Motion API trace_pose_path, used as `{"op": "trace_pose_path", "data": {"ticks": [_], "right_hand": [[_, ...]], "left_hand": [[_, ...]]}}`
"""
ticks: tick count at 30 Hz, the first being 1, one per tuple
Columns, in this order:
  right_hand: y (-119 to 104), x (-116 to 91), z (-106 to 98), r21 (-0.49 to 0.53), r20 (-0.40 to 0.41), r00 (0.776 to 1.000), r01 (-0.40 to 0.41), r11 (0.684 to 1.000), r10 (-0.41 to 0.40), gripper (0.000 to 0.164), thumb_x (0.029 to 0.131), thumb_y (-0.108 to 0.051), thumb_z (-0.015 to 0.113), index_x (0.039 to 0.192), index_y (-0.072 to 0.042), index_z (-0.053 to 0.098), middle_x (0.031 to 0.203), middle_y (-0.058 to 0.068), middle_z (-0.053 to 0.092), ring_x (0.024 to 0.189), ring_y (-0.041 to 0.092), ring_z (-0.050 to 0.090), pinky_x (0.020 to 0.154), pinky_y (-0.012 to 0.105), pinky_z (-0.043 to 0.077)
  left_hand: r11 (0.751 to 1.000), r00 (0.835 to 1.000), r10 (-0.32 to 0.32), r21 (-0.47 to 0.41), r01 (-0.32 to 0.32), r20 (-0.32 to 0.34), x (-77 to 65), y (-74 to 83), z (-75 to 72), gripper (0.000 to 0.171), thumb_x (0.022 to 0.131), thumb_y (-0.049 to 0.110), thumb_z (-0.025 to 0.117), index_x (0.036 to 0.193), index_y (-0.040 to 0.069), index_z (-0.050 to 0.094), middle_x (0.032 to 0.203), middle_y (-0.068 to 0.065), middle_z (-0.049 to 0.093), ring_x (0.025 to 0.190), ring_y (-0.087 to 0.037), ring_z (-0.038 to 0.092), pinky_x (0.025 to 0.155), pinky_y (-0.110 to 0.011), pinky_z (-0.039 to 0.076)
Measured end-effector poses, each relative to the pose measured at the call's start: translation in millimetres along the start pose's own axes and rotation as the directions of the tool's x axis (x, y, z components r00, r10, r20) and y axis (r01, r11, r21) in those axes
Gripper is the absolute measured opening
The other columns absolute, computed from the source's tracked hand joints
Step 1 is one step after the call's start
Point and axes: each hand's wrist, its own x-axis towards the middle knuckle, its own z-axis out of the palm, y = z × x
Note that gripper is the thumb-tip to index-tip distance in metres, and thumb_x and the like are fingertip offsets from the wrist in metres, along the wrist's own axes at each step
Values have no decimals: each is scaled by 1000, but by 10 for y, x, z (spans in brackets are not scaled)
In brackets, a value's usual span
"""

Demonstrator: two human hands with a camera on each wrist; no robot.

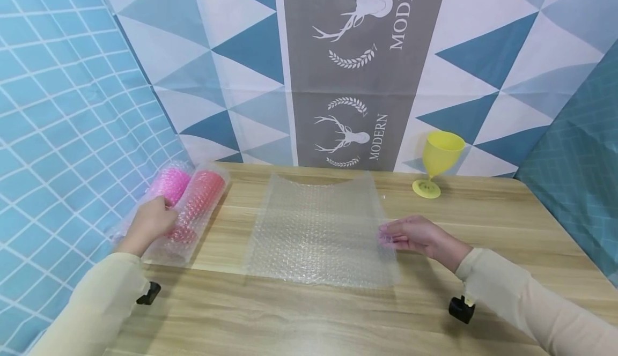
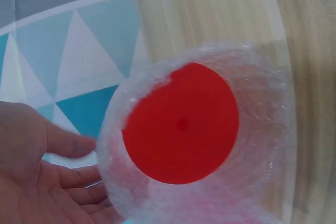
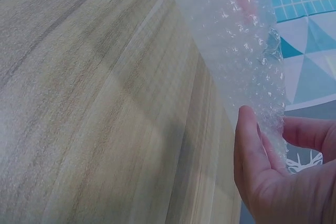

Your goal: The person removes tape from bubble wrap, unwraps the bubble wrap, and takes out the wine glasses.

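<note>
On the left side of the table lies a red goblet (image 1: pixel 205 190) rolled in bubble wrap, next to a pink wrapped one (image 1: pixel 171 184). My left hand (image 1: pixel 152 222) grips the wrapped red goblet near its lower part. The left wrist view shows the goblet's round red foot (image 2: pixel 181 124) through the wrap, with thumb and fingers at the wrap's side. A flat sheet of clear bubble wrap (image 1: pixel 318 232) lies across the middle of the table. My right hand (image 1: pixel 417 235) pinches the sheet's right edge and lifts it slightly; thumb and fingertips meet on it in the right wrist view.
A yellow goblet (image 1: pixel 441 155) stands upright at the back right of the wooden table (image 1: pixel 289 318). Patterned cloth (image 1: pixel 347 93) hangs behind the table's back edge, and a blue checked cloth (image 1: pixel 58 131) hangs along the left side.
</note>
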Motion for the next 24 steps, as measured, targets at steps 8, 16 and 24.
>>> {"op": "trace_pose_path", "data": {"ticks": [8,16,24], "right_hand": [[-49,-20,58,-13,-57,998,-35,999,34,42,94,-5,57,124,21,45,83,1,73,79,8,70,80,23,60],[-59,-10,56,-19,-57,997,-47,999,46,45,94,-5,56,127,23,42,84,1,74,80,8,70,79,22,59],[-45,1,51,-14,-52,998,-45,999,44,44,94,-4,55,126,23,42,82,1,73,79,8,70,79,22,60]], "left_hand": [[1000,999,1,-29,0,43,-36,30,65,41,94,30,50,101,-11,52,75,-14,55,68,-23,53,54,-29,46],[999,1000,20,-47,-20,14,-63,153,166,58,94,30,49,125,-19,45,119,-40,55,97,-46,60,79,-53,55],[991,990,135,-3,-136,-42,-126,349,306,54,95,29,54,125,-16,48,118,-38,57,102,-50,60,84,-57,53]]}}
